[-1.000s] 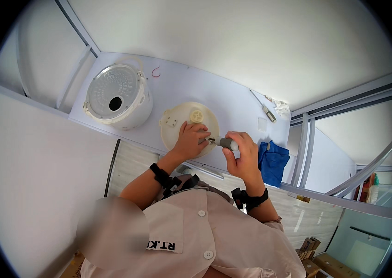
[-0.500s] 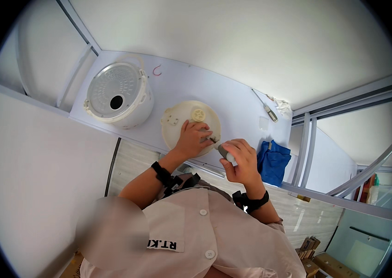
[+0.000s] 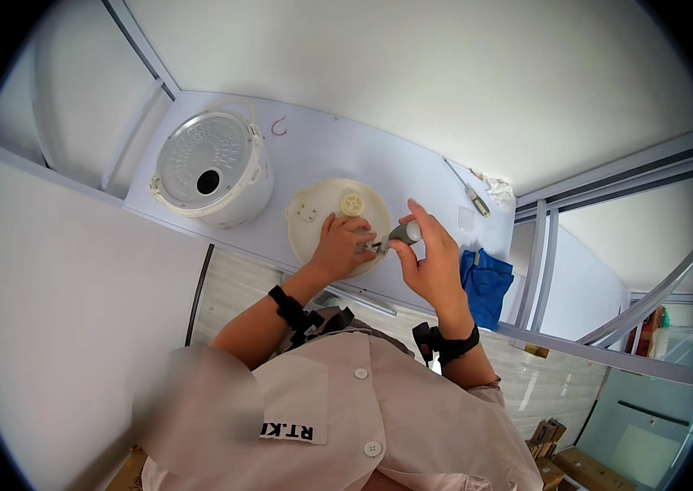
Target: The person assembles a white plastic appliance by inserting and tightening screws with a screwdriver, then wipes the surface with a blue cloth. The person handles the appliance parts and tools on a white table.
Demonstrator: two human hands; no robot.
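Note:
A cream round plastic lid (image 3: 322,200) lies on the table, with a small spoked round piece (image 3: 351,204) at its far side. My left hand (image 3: 341,247) rests over the lid's near right part. Its fingers are bent around a small part with a dark bit (image 3: 375,245), mostly hidden under them. In my right hand (image 3: 432,263), beside the lid's right edge, is a screwdriver (image 3: 405,235) with a grey handle and pale end. Thumb and fingers hold the handle, which leans toward the left fingertips. Its tip is too small to make out.
A white rice cooker body (image 3: 244,192) with a silver top and a dark round hole stands at the left. Another screwdriver (image 3: 476,199) lies far right, near a crumpled white wrapper (image 3: 495,188). A blue cloth (image 3: 484,286) hangs at the near right edge. A red wire loop (image 3: 279,127) lies far back.
My right hand has risen and turned, its fingers now pointing farther up. The screwdriver handle has moved away from me and lies more sideways. The left hand keeps its place.

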